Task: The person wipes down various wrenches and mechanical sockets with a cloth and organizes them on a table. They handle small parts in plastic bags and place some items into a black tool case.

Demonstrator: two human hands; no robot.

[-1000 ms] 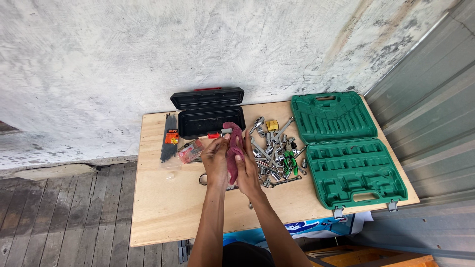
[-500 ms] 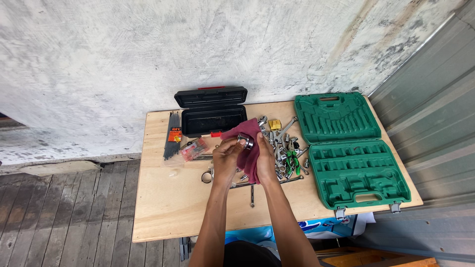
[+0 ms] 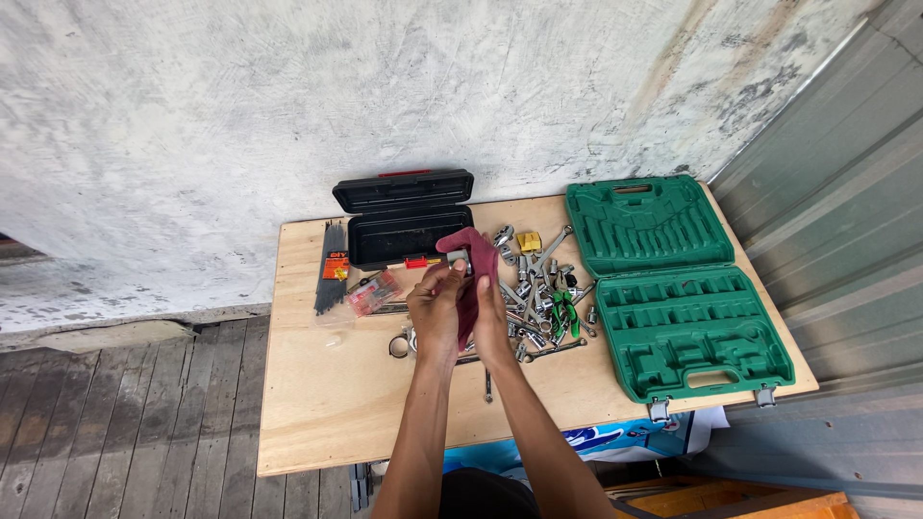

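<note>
My left hand (image 3: 435, 312) pinches a small metal socket (image 3: 460, 258) at its fingertips, above the middle of the plywood table (image 3: 317, 404). My right hand (image 3: 492, 322) holds a dark red cloth (image 3: 475, 274) that drapes over its palm and touches the socket. Both hands are raised together over the table. Just to their right lies a heap of chrome sockets and wrenches (image 3: 540, 288), with a green-handled tool among them.
An open black box (image 3: 404, 223) stands behind the hands. An open green moulded tool case (image 3: 673, 288) fills the table's right side. A bundle of black cable ties (image 3: 329, 264) and a small clear packet (image 3: 370, 291) lie at the left. A metal ring (image 3: 398, 346) sits near my left wrist.
The cloth was spread wide behind the socket half a second ago; now it is folded narrower against my right palm, and the socket has turned in my left fingers.
</note>
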